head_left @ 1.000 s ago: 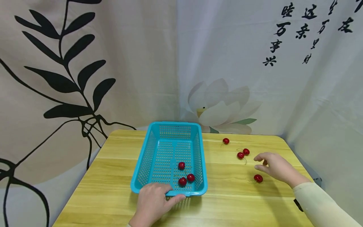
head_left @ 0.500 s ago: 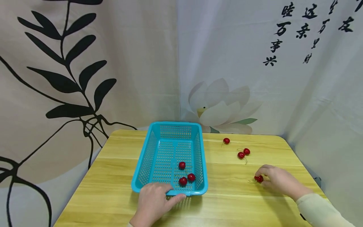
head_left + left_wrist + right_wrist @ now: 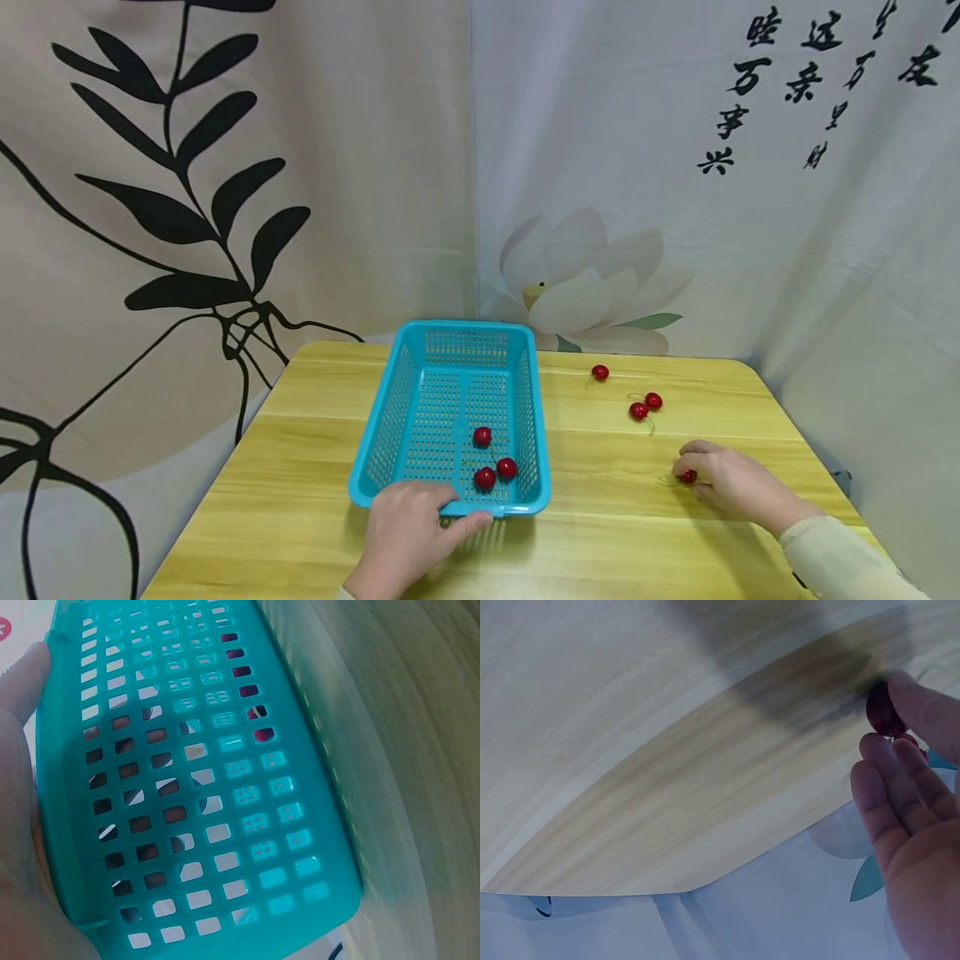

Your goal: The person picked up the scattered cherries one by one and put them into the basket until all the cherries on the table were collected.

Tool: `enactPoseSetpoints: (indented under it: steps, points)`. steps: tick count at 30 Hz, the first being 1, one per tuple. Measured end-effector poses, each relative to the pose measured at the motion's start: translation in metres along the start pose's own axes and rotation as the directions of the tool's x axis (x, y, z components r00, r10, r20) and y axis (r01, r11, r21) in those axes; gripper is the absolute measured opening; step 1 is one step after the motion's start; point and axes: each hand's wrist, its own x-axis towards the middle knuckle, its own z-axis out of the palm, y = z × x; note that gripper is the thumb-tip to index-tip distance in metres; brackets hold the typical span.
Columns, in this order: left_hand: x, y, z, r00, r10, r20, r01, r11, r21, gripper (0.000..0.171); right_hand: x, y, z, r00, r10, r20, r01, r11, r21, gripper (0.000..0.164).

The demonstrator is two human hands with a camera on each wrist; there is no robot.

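right of the blue plastic basket (image 3: 442, 404), the right hand (image 3: 733, 485) pinches a cherry (image 3: 883, 709), best squeezed lightly; the left hand (image 3: 408, 529) grips the basket's near rim (image 3: 517, 509).

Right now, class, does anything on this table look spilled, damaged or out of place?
Nothing stands out. The blue basket sits upright on the table, three cherries inside; three loose cherries lie to its right, another cherry is in the right grip. No spill or damage shows.
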Motion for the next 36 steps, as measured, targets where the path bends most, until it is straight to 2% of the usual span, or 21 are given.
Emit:
enactPoseSetpoints:
  steps: [10, 17, 23, 30, 36]
  points:
    - [0.001, -0.001, 0.0, 1.0, -0.005, 0.01, 0.005, 1.0, -0.01, 0.052, 0.002, -0.001, 0.001, 0.999, -0.03, -0.015, 0.03, 1.0, 0.003, 0.042]
    - [0.001, 0.001, -0.001, 1.0, -0.02, 0.016, 0.02, 1.0, -0.018, 0.051, 0.001, 0.0, 0.007, 0.999, -0.025, -0.047, 0.026, 0.999, 0.018, 0.039]
    - [0.0, 0.002, -0.001, 0.999, -0.034, 0.025, 0.035, 0.999, -0.019, 0.05, 0.002, -0.002, 0.015, 0.998, 0.007, -0.061, -0.008, 1.0, -0.008, 0.034]
    - [-0.001, 0.0, 0.001, 0.999, -0.023, 0.022, 0.023, 1.0, -0.016, 0.05, 0.002, -0.005, 0.016, 0.996, 0.061, -0.058, -0.063, 0.997, -0.044, 0.032]
    - [-0.003, 0.0, 0.002, 0.999, -0.028, 0.033, 0.028, 0.999, -0.016, 0.051, 0.008, -0.013, 0.008, 0.993, 0.081, -0.086, -0.082, 0.997, -0.006, 0.033]
